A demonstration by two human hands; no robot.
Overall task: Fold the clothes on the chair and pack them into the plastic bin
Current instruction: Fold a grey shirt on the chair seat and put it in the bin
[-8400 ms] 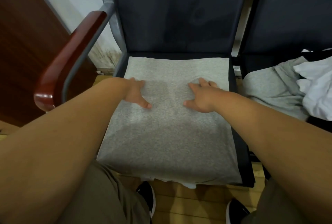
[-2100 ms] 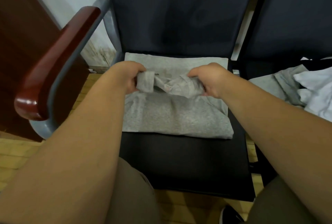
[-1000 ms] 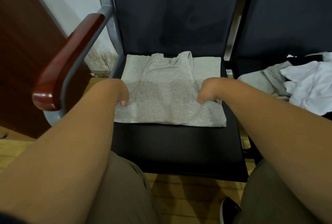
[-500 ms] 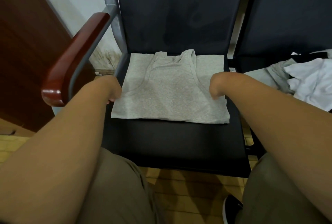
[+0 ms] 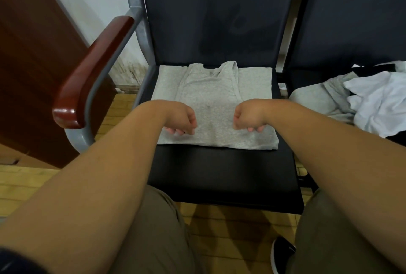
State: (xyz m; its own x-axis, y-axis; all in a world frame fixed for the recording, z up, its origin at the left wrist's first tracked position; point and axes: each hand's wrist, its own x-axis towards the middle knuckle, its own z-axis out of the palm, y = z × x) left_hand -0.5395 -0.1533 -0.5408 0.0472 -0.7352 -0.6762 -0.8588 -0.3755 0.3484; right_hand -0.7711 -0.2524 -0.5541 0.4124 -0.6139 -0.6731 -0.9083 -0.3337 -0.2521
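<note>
Folded grey top (image 5: 211, 102) lies on the chair seat's (image 5: 219, 174) rear half, long axis side to side. Left hand (image 5: 180, 119) and right hand (image 5: 250, 117) sit over its seat-front edge, equally near; fingers (image 5: 175, 130) curl under, and I cannot tell whether they pinch cloth

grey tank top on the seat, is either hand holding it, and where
Cannot tell. The left hand and right hand curl down onto the grey tank top near its front edge, but no cloth looks lifted or pinched.

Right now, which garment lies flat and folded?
The grey tank top on the seat ahead; the grey and white clothes on the neighbouring seat lie crumpled.
</note>
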